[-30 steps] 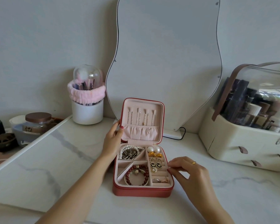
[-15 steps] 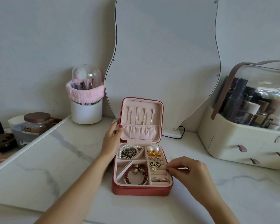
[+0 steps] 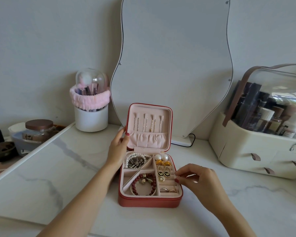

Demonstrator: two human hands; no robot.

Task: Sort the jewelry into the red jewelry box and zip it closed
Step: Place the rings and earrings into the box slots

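Red jewelry box (image 3: 149, 201) lies open mid-table (image 3: 58, 177), hinge far, lid upright facing near. Left hand (image 3: 117, 149) grips the lid's left edge; right hand (image 3: 197, 179) fingers (image 3: 178, 180) pinched together at its right rim.

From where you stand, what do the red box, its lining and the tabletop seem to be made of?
The red jewelry box looks like faux leather: a matte, faintly grained shell with a stitched edge. Its pink lining seems a soft velvety fabric, gathered into a pocket on the lid. The tabletop looks like polished marble or a marble-look slab: white, glossy, with grey veins.
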